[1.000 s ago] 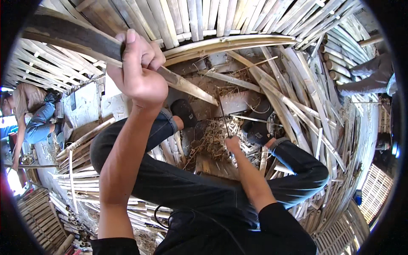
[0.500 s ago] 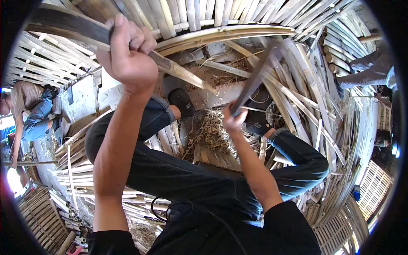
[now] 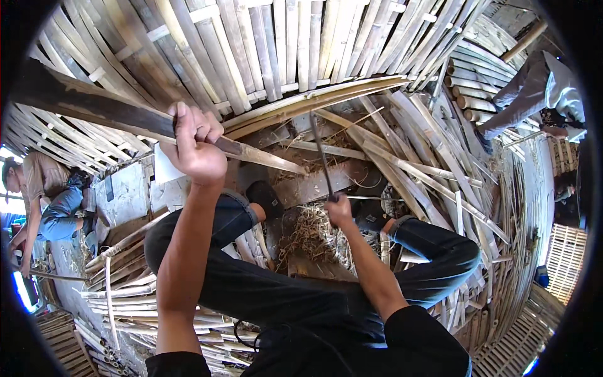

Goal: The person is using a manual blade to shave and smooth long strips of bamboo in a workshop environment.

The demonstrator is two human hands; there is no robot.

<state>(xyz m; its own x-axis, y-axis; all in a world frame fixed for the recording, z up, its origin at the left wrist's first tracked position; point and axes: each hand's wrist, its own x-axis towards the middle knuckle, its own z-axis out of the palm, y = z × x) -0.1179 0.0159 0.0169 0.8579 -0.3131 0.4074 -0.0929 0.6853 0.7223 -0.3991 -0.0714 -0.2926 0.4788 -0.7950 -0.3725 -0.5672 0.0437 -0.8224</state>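
Note:
My left hand (image 3: 193,151) is closed around a long split bamboo piece (image 3: 100,105), dark on most of its length with a pale, tapered near end. That end rests on or just above a worn wooden board (image 3: 323,183) between my feet. My right hand (image 3: 340,211) grips the handle of a machete (image 3: 321,149). Its dark, narrow blade shows almost edge-on, pointing away from me, just right of the bamboo's pale tip and apart from it. Curled shavings (image 3: 314,234) lie heaped below the board, between my legs.
Loose bamboo strips (image 3: 408,141) pile up on the right. A slatted bamboo panel (image 3: 282,47) spans the far side, with long split strips (image 3: 314,103) along its edge. One person (image 3: 47,182) bends at the left; another (image 3: 534,81) is at the far right.
The machete has swung from a raised, blurred slant toward the far right to a more upright line nearer the bamboo tip. My left hand keeps its hold; the whole view has shifted slightly.

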